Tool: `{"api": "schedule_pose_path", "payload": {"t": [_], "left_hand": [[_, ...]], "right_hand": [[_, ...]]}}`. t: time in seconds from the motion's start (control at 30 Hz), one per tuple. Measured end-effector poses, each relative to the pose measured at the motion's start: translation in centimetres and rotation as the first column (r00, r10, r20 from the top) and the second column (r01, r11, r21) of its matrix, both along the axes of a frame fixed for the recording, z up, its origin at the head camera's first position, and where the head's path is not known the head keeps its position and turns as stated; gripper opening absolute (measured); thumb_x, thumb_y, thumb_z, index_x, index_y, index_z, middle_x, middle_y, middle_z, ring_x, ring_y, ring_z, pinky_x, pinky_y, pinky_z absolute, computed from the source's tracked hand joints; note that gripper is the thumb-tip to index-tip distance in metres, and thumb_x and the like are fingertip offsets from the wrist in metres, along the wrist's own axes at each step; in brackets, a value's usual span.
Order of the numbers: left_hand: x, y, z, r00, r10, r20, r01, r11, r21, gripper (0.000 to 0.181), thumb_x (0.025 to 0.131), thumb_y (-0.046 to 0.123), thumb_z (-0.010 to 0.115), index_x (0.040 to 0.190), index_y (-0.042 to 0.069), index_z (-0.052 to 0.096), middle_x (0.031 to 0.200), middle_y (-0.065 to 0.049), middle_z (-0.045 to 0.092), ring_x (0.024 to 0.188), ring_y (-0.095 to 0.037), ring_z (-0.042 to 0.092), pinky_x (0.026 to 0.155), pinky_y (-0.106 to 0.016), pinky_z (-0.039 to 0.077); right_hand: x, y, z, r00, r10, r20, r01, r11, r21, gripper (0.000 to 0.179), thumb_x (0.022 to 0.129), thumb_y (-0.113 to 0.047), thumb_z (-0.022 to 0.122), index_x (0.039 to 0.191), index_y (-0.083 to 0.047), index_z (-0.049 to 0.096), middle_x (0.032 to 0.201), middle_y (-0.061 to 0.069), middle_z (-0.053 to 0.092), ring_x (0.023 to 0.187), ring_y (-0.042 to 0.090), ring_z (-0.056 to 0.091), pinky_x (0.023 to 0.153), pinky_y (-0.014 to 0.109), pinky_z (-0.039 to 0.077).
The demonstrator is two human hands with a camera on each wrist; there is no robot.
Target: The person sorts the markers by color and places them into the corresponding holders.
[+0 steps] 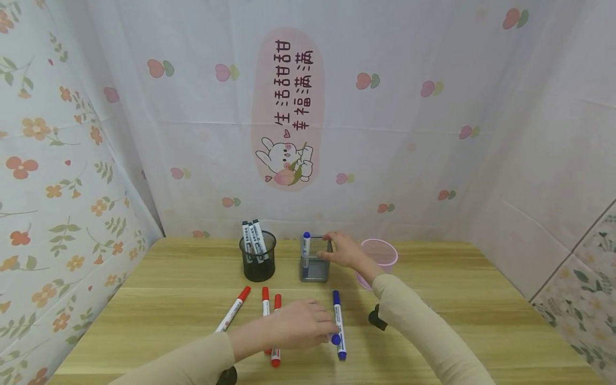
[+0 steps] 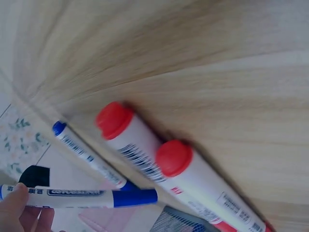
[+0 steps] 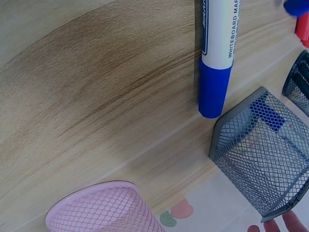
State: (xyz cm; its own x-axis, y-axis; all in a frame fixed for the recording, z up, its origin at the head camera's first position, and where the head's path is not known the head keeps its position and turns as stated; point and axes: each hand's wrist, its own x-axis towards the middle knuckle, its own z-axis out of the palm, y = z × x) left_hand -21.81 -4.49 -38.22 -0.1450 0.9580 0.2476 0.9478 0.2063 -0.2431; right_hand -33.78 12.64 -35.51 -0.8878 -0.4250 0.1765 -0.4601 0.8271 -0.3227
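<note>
My left hand [image 1: 304,324] pinches a blue-capped whiteboard marker [image 2: 79,198] between thumb and fingers, low over the table. In the head view only a blue end of it shows past the fingers. Just right of that hand lies another blue marker [image 1: 339,323] on the table. My right hand [image 1: 344,250] grips the rim of a square grey mesh pen holder [image 1: 315,272] on its right side; its fingertips [image 3: 292,221] show at the rim in the right wrist view. One blue marker [image 1: 306,247] stands upright inside this holder, at its left.
Three red markers, one of them the leftmost red marker [image 1: 234,308], lie left and under my left forearm. A black mesh cup [image 1: 260,271] with several black-capped markers [image 1: 253,238] stands back left. Behind my right wrist is a pink mesh basket [image 1: 387,251].
</note>
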Motion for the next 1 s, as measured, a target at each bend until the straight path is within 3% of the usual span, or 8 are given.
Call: {"api": "schedule_pose_path", "payload": {"t": [0.1,0.2,0.27,0.47,0.57,0.67,0.87,1.0], "left_hand": [[0.1,-0.3,0.6,0.988,-0.01,0.151,-0.003,0.996,0.088,0.023,0.085,0.025,0.059,0.106,0.015,0.06,0.095,0.009,0.06,0.09,-0.003,0.052,0.083,-0.013,0.035],[0.1,-0.5,1.3,0.949,-0.031,0.314,-0.029,0.982,0.186,0.023,0.086,0.023,0.058,0.106,0.012,0.059,0.092,0.008,0.06,0.086,-0.001,0.051,0.079,-0.009,0.035],[0.1,-0.6,1.7,0.923,-0.048,0.381,-0.05,0.969,0.243,0.023,0.087,0.022,0.057,0.107,0.011,0.059,0.091,0.007,0.059,0.085,0.0,0.051,0.077,-0.009,0.035],[0.2,-0.8,2.8,0.854,-0.144,0.5,-0.083,0.911,0.403,0.023,0.085,0.017,0.059,0.105,0.006,0.058,0.093,0.004,0.059,0.088,-0.002,0.052,0.078,-0.013,0.039],[0.2,-0.8,3.3,0.814,-0.17,0.556,-0.119,0.887,0.446,0.023,0.085,0.014,0.06,0.105,0.004,0.057,0.093,0.002,0.06,0.088,-0.004,0.053,0.078,-0.016,0.041],[0.2,-0.9,3.6,0.786,-0.176,0.593,-0.162,0.866,0.472,0.024,0.084,0.013,0.06,0.106,0.004,0.057,0.094,0.001,0.06,0.088,-0.006,0.054,0.079,-0.02,0.043],[0.2,-0.9,4.6,0.784,-0.201,0.588,-0.214,0.801,0.559,0.022,0.08,0.003,0.063,0.102,-0.001,0.057,0.09,-0.005,0.061,0.084,-0.012,0.056,0.077,-0.027,0.046],[1.0,-1.2,6.3,0.791,-0.199,0.579,-0.24,0.769,0.593,0.02,0.077,-0.004,0.062,0.097,-0.004,0.057,0.088,-0.01,0.06,0.081,-0.016,0.057,0.075,-0.027,0.047]], "right_hand": [[0.0,0.0,0.0,1.0,0.001,0.004,-0.001,1.0,0.001,0.05,0.08,-0.033,0.064,0.116,-0.002,0.052,0.115,0.016,0.051,0.106,0.032,0.047,0.089,0.043,0.036],[0.1,0.0,-0.1,1.0,0.003,0.003,-0.003,1.0,0.003,0.05,0.08,-0.034,0.063,0.116,-0.001,0.052,0.113,0.015,0.052,0.104,0.03,0.048,0.087,0.042,0.038],[0.1,0.0,-0.1,1.0,0.003,0.001,-0.003,1.0,0.003,0.05,0.08,-0.033,0.063,0.117,-0.001,0.052,0.112,0.014,0.053,0.103,0.03,0.049,0.086,0.042,0.039],[0.0,0.0,-0.1,1.0,0.006,-0.01,-0.006,1.0,-0.008,0.049,0.079,-0.031,0.064,0.116,0.0,0.053,0.11,0.014,0.054,0.101,0.029,0.05,0.085,0.04,0.04],[-0.1,0.0,-0.1,0.999,0.017,-0.028,-0.017,1.0,-0.017,0.047,0.079,-0.028,0.065,0.114,0.001,0.053,0.108,0.015,0.055,0.098,0.029,0.051,0.083,0.041,0.041],[-0.1,0.0,0.0,1.0,0.019,-0.025,-0.019,1.0,-0.014,0.047,0.079,-0.028,0.066,0.114,0.001,0.053,0.107,0.015,0.055,0.098,0.029,0.051,0.082,0.04,0.041],[0.2,0.0,0.1,1.0,0.006,-0.007,-0.006,1.0,-0.013,0.049,0.079,-0.03,0.065,0.116,0.0,0.053,0.109,0.014,0.054,0.098,0.029,0.051,0.082,0.041,0.042],[0.2,0.0,0.1,1.0,0.003,-0.002,-0.003,1.0,-0.014,0.049,0.079,-0.03,0.065,0.116,-0.001,0.053,0.11,0.014,0.054,0.1,0.03,0.051,0.083,0.042,0.041]]}}
